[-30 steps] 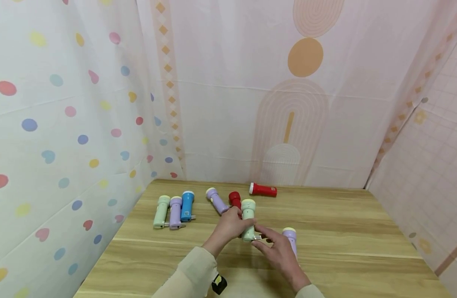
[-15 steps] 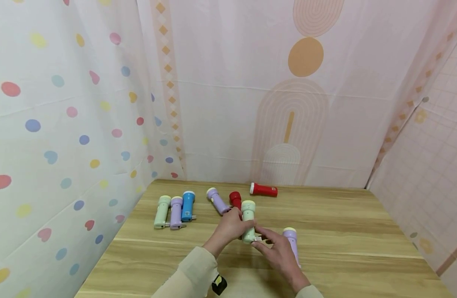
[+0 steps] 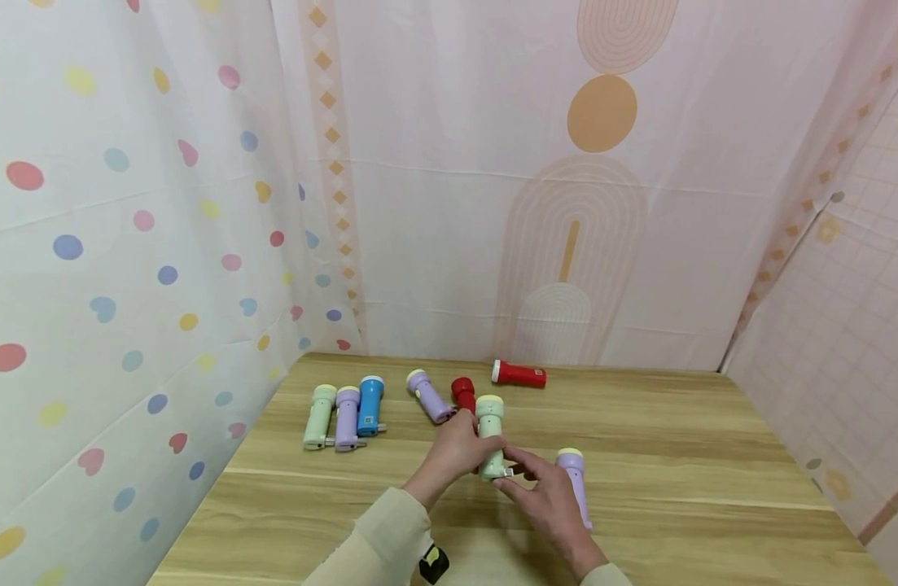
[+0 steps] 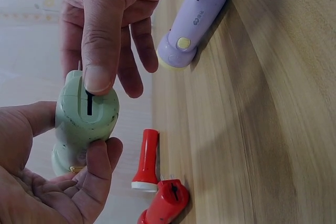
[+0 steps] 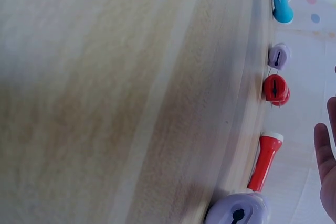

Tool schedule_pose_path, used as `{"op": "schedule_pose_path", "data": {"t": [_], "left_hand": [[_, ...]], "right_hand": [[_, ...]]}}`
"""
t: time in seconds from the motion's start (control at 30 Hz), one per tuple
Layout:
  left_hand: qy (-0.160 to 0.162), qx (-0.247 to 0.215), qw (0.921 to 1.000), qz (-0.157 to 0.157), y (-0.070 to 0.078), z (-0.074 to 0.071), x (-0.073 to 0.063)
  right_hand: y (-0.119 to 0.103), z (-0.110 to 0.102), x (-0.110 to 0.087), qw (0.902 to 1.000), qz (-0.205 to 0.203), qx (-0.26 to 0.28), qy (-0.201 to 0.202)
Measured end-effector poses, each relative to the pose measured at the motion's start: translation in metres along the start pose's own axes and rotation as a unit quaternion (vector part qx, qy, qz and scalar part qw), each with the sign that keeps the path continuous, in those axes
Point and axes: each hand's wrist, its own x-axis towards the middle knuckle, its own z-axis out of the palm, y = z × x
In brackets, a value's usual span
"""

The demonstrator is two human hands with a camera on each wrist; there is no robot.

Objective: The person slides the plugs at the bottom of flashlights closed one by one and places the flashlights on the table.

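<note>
A pale green flashlight (image 3: 490,423) with a cream lens rim stands tilted above the table, held between my two hands. My left hand (image 3: 456,446) grips its body, thumb in front. My right hand (image 3: 547,492) pinches the metal plug prongs (image 3: 509,472) that stick out at its lower end. In the left wrist view, the right thumb (image 4: 98,74) presses on the slotted base of the green flashlight (image 4: 73,124), while the left fingers wrap its side. Only part of a hand (image 5: 328,166) shows at the edge of the right wrist view.
Green (image 3: 319,417), purple (image 3: 348,419) and blue (image 3: 370,405) flashlights lie grouped at left, prongs out. Behind my hands lie another purple flashlight (image 3: 430,396) and two red ones (image 3: 463,392) (image 3: 520,373). A purple flashlight (image 3: 575,484) lies beside my right hand. Curtains enclose the wooden table (image 3: 676,456).
Both hands keep their hold on the green flashlight, which sits very slightly lower than a second ago. The flashlights on the table have not moved.
</note>
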Motion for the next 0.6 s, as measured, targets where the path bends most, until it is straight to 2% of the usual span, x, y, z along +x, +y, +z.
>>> {"op": "schedule_pose_path", "data": {"t": [0.2, 0.6], "left_hand": [[0.016, 0.014, 0.9996, 0.019, -0.0001, 0.0017, 0.0004], [0.032, 0.018, 0.999, 0.025, 0.0, 0.0057, 0.0012]], "right_hand": [[-0.0019, 0.0013, 0.0, 0.9997, 0.008, -0.022, 0.003], [-0.0075, 0.0077, -0.0026, 0.9974, 0.011, -0.059, 0.042]]}}
